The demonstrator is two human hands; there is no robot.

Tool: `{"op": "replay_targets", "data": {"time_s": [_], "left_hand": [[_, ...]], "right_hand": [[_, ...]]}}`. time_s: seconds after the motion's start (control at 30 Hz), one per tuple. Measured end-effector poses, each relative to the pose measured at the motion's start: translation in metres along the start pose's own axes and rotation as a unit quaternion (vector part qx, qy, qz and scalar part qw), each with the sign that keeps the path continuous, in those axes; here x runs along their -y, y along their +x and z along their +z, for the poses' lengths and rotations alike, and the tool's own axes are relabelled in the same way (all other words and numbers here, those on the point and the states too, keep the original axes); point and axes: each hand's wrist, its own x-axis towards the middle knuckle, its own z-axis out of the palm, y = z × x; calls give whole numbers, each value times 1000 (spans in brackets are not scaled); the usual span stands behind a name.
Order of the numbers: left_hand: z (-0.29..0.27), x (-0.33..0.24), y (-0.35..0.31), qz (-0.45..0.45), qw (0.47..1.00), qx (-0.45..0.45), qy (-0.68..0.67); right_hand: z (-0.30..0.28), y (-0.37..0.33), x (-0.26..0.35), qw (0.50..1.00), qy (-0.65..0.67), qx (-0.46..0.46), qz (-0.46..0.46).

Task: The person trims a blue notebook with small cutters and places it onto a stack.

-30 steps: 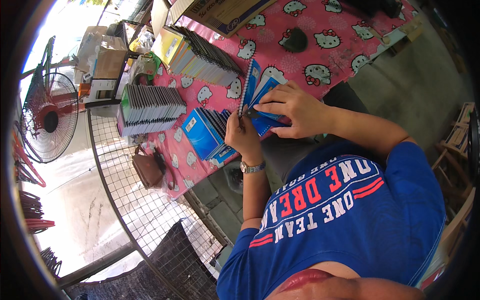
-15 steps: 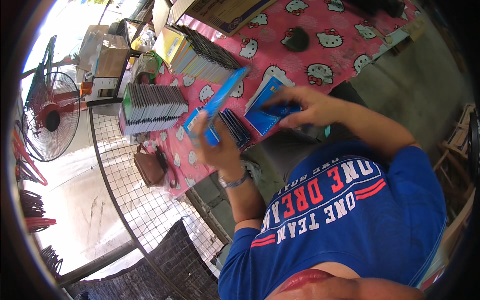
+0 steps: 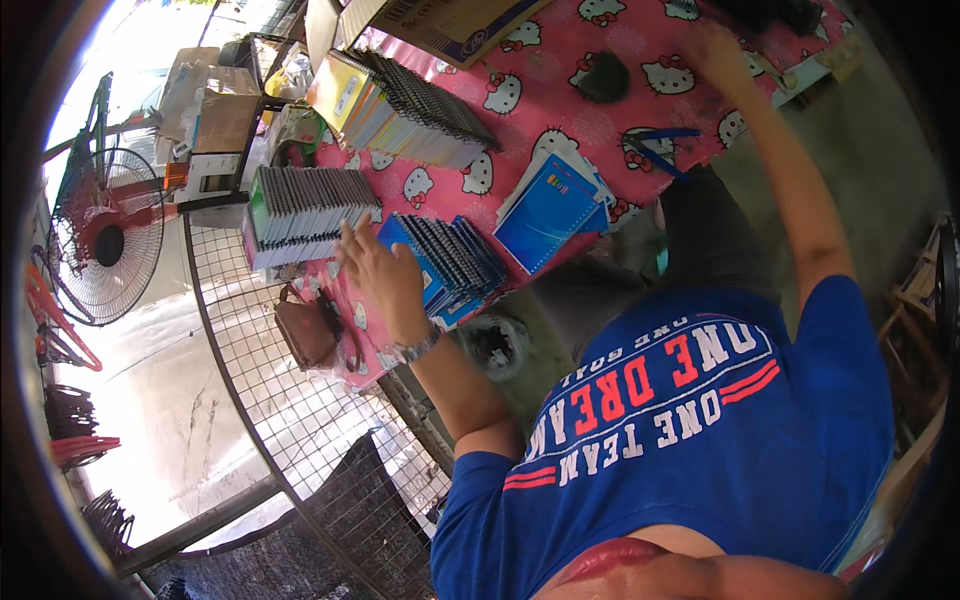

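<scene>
My left hand [image 3: 382, 268] is open, fingers apart, beside the left end of a row of blue spiral-bound notebooks [image 3: 455, 262]. It grips nothing that I can see. Stretched out to the far right of the table, my right hand [image 3: 716, 58] is smeared by motion, so its fingers cannot be read. A small pile of blue-covered notebooks [image 3: 548, 215] with white sheets under the top cover lies at the table's near edge. Blue-handled pliers [image 3: 660, 148] rest to the right of that pile.
A pink table cover [image 3: 560, 105] with cartoon cats bears more spiral notebooks: a grey-edged row [image 3: 310, 205] and a yellow-covered row [image 3: 410, 115]. Also there are a carton [image 3: 450, 30], a dark rounded object [image 3: 604, 77] and a brown bag [image 3: 308, 332]. A fan [image 3: 108, 240] stands left.
The blue notebook in my left hand has been let go at the blue row. My right hand has moved from the pile to the far right. Pliers now lie on the cover.
</scene>
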Motion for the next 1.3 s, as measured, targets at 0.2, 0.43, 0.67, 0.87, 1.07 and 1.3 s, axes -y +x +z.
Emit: {"op": "replay_targets", "data": {"time_s": [0.2, 0.43, 0.67, 0.87, 1.07, 1.3], "left_hand": [[-19, -109, -41, 156, 949, 92, -260], [7, -147, -69, 211, 945, 112, -221], [3, -128, -54, 240, 904, 175, -308], [4, -121, -50, 258, 907, 133, -306], [-24, -106, -18, 147, 900, 211, -353], [3, -133, -36, 138, 951, 74, -268]], "right_hand": [[26, 22, -29, 978, 18, 102, 179], [25, 29, -45, 975, 62, -16, 212], [8, 45, -37, 980, 118, -69, 142], [-88, 44, 55, 913, 368, -19, 177], [-116, -14, 141, 861, 507, 19, 27], [-142, -62, 254, 708, 702, 20, 80]]}}
